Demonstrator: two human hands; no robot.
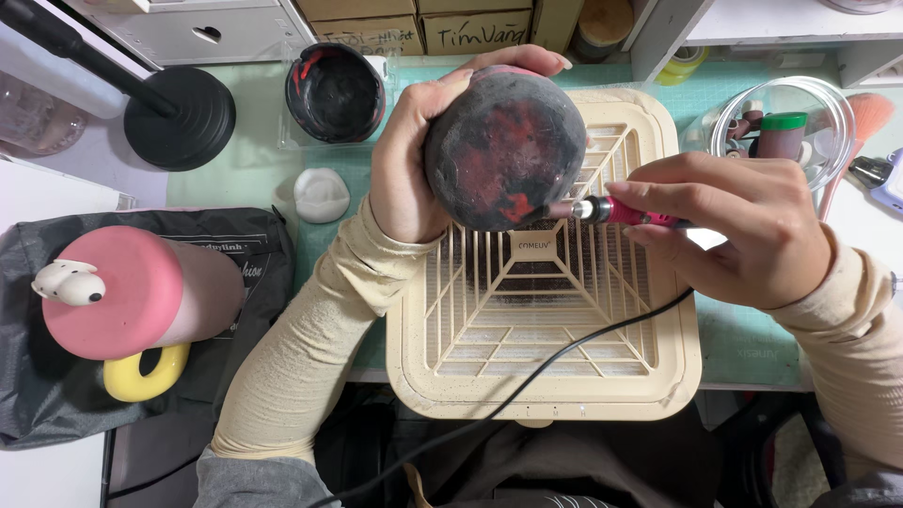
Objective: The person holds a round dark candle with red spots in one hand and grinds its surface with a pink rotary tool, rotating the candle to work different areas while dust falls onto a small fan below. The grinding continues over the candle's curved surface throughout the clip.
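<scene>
Gripping round black-red bowl [506,150] w/ left hand [409,160], right hand [743,230] holding pink rotary tool [616,212].

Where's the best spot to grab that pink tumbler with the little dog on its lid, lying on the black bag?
Grab the pink tumbler around its smooth round body, coming down from above. It lies on its side on the black bag, so the body is bare. The dog figure and the yellow ring handle are small, awkward holds.

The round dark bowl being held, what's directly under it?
Under the bowl lies the cream slatted grille tray. The left hand and bowl cover its upper left corner.
</scene>
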